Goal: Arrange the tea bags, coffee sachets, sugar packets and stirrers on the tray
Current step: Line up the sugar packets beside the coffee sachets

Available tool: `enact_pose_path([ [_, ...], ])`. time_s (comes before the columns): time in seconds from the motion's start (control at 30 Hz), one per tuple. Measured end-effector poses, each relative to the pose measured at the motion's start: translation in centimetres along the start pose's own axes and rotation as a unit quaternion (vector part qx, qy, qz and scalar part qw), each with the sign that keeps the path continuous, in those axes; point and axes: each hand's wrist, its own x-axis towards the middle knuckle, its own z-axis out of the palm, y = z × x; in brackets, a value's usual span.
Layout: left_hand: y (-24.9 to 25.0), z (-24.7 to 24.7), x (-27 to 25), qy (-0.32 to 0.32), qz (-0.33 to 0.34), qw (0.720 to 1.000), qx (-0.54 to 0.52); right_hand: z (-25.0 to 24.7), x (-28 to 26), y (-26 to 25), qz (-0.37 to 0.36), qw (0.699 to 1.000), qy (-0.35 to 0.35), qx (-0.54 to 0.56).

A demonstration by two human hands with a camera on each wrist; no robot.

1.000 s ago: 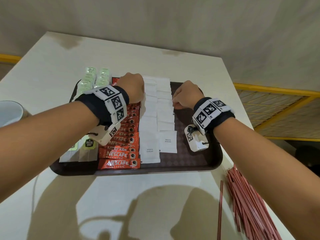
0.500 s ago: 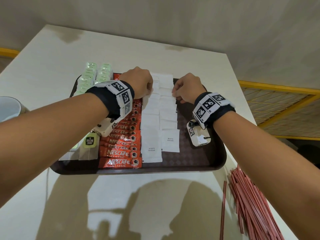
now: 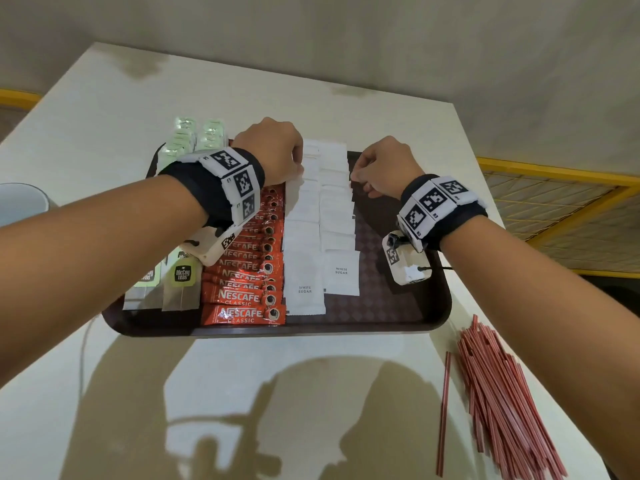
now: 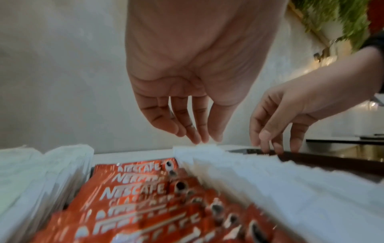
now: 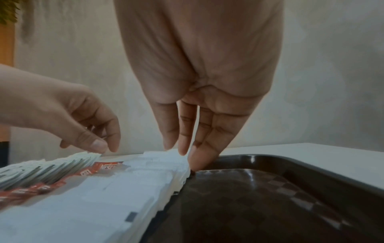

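Red stirrers (image 3: 498, 403) are seen loose on the table (image 3: 242, 393), nearest, right of the tray (image 3: 408, 317). On the tray, tea bags (image 3: 181, 282), coffee sachets (image 3: 242, 296) and two rows of sugar packets (image 3: 341, 271) are laid left to right. At the far end, the left hand (image 3: 270, 150) is placed with straight fingertips (image 4: 199, 136) touching the packets. The right hand (image 3: 384, 164) is set with extended fingertips (image 5: 199, 162) against the packets' right edge; nothing is pinched.
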Motion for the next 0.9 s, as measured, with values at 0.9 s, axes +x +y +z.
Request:
enact_pose_path([
  [0.9, -4.7, -4.3, -28.1, 0.093, -0.106, 0.980, -0.140, 3.1, -10.4, 1.0, -0.178, 0.934, -0.142, -0.276],
])
